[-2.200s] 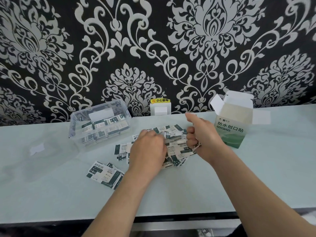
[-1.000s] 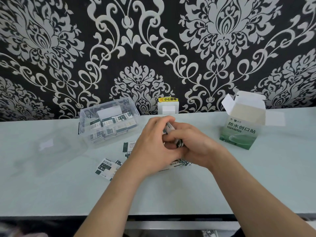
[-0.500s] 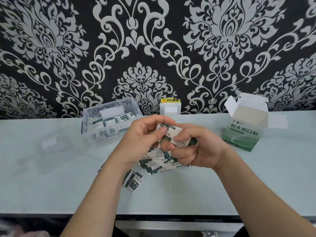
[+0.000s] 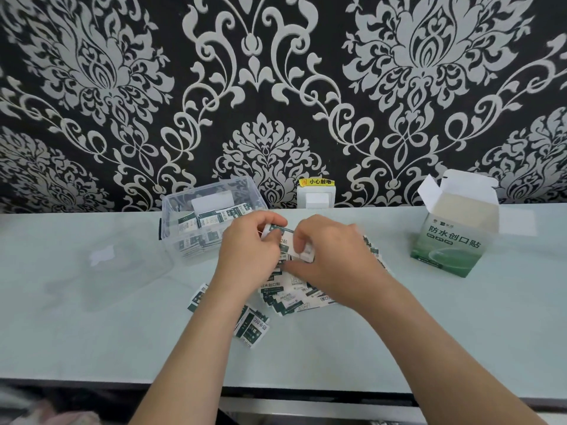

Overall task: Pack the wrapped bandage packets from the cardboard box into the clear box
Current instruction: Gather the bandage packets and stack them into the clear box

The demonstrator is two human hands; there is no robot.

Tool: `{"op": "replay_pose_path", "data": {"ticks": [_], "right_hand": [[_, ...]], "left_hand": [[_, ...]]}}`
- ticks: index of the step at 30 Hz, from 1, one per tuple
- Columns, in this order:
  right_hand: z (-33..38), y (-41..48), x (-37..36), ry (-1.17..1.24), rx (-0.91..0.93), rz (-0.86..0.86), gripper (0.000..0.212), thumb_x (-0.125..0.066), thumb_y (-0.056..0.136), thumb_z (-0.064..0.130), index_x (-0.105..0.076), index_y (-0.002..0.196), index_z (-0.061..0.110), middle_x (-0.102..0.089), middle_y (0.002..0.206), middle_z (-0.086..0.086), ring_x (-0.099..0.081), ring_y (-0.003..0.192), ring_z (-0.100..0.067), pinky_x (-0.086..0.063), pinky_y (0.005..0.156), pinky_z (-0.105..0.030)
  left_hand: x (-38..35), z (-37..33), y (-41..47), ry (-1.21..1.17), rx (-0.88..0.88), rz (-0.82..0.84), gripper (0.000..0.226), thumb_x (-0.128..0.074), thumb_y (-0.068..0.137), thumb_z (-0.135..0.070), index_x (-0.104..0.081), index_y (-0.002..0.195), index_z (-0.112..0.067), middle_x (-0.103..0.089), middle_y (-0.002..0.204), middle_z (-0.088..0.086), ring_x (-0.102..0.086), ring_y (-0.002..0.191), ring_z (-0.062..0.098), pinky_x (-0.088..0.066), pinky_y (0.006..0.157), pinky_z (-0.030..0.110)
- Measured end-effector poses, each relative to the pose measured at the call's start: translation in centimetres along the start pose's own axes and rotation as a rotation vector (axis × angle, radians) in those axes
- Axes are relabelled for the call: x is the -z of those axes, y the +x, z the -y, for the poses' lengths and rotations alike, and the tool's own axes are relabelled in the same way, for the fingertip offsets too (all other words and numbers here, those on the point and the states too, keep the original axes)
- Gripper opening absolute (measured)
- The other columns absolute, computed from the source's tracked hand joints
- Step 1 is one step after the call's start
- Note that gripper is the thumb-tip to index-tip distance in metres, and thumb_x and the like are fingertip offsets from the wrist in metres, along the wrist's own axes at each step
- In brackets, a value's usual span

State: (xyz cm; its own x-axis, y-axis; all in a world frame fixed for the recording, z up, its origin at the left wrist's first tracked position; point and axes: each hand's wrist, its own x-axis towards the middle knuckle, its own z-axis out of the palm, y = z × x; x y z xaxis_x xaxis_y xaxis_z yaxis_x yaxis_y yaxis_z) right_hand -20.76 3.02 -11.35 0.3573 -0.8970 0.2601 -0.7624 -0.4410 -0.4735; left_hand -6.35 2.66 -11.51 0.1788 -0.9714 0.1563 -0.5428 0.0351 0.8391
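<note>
Head view: my left hand (image 4: 250, 256) and right hand (image 4: 329, 256) pinch bandage packets (image 4: 277, 230); clear box (image 4: 171, 207) lies up-left, nearer the left.

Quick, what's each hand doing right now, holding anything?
Left hand: closed, pinching one end of a bandage packet.
Right hand: closed on the same packet's other end, above the loose pile.

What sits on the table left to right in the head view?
Clear flat plastic lid → clear plastic box with packets inside → loose pile of green-and-white bandage packets → open green-and-white cardboard box.
</note>
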Motion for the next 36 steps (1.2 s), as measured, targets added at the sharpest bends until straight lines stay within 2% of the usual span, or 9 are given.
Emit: {"op": "replay_pose_path", "data": {"ticks": [8,12,18,20,23,26,29,32,36], "right_hand": [[1.2,0.7,-0.3,0.111,-0.012,0.012,0.022,-0.072,0.081,0.034,-0.054,0.077,0.023,-0.046,0.059,0.011,-0.043,0.054,-0.008,-0.030,0.049,-0.020],[2.9,1.9,-0.5,0.023,0.042,-0.022,0.022,-0.069,0.083,0.037,-0.054,0.081,0.021,-0.050,0.062,0.009,-0.048,0.061,-0.013,-0.035,0.057,-0.028],[6.7,7.1,-1.2,-0.172,0.145,-0.028,0.019,-0.062,0.087,0.030,-0.049,0.092,0.019,-0.062,0.086,-0.001,-0.059,0.083,-0.025,-0.045,0.071,-0.034],[7.7,9.4,-1.2,-0.182,0.101,0.022,0.020,-0.066,0.083,0.030,-0.055,0.090,0.014,-0.065,0.085,-0.001,-0.060,0.082,-0.024,-0.046,0.069,-0.033],[8.4,12.9,-1.5,0.109,-0.066,0.156,0.012,-0.069,0.081,0.022,-0.067,0.081,0.010,-0.068,0.074,-0.002,-0.063,0.071,-0.019,-0.048,0.061,-0.028],[7.5,15.4,-2.5,0.323,-0.222,0.222,0.008,-0.068,0.082,0.008,-0.065,0.076,0.011,-0.066,0.073,-0.006,-0.058,0.062,-0.018,-0.049,0.058,-0.028],[7.2,17.2,-4.0,0.449,-0.383,0.338,0.013,-0.070,0.083,0.003,-0.063,0.093,0.004,-0.061,0.081,-0.012,-0.053,0.064,-0.019,-0.046,0.064,-0.028],[7.0,18.0,-5.0,0.515,-0.515,0.390,0.027,-0.072,0.083,0.000,-0.062,0.108,-0.004,-0.061,0.082,-0.012,-0.051,0.057,-0.015,-0.049,0.063,-0.024],[6.8,18.8,-6.2,0.438,-0.550,0.429,0.027,-0.073,0.082,0.000,-0.062,0.107,-0.003,-0.060,0.077,-0.010,-0.052,0.053,-0.013,-0.052,0.060,-0.023]], "left_hand": [[2.0,0.5,0.1,-0.225,0.080,0.021,0.028,-0.061,0.091,-0.005,-0.072,0.085,-0.030,-0.062,0.074,-0.003,-0.055,0.057,0.008,-0.045,0.061,0.026],[4.4,0.3,1.8,-0.231,0.076,0.020,0.029,-0.061,0.090,0.001,-0.072,0.084,-0.025,-0.058,0.074,0.007,-0.051,0.054,0.010,-0.043,0.053,0.020],[8.7,0.9,6.4,-0.138,0.082,0.031,0.024,-0.066,0.088,-0.001,-0.075,0.086,-0.022,-0.061,0.067,0.000,-0.052,0.061,0.014,-0.043,0.056,0.023],[9.5,1.4,7.9,-0.086,0.059,0.008,0.023,-0.066,0.087,-0.002,-0.075,0.086,-0.023,-0.060,0.070,0.000,-0.051,0.064,0.014,-0.042,0.059,0.024],[10.6,2.4,9.8,-0.002,0.024,0.001,0.018,-0.066,0.088,-0.004,-0.075,0.094,-0.019,-0.062,0.073,-0.003,-0.052,0.063,0.010,-0.041,0.059,0.020],[11.0,3.4,11.2,0.060,-0.002,0.042,0.018,-0.067,0.088,-0.006,-0.074,0.094,-0.021,-0.066,0.082,0.008,-0.057,0.070,0.018,-0.054,0.069,0.033],[11.1,4.8,12.8,0.182,-0.026,0.072,0.021,-0.069,0.086,-0.008,-0.072,0.086,-0.030,-0.069,0.089,0.003,-0.065,0.083,0.022,-0.057,0.082,0.041],[10.8,5.9,13.4,0.333,-0.070,0.123,0.019,-0.071,0.086,-0.012,-0.069,0.089,-0.030,-0.066,0.086,-0.008,-0.063,0.084,0.017,-0.054,0.081,0.034],[10.7,6.7,13.5,0.531,-0.172,0.175,0.023,-0.071,0.086,-0.016,-0.068,0.106,-0.027,-0.064,0.095,-0.007,-0.059,0.086,0.014,-0.048,0.081,0.028]]}}
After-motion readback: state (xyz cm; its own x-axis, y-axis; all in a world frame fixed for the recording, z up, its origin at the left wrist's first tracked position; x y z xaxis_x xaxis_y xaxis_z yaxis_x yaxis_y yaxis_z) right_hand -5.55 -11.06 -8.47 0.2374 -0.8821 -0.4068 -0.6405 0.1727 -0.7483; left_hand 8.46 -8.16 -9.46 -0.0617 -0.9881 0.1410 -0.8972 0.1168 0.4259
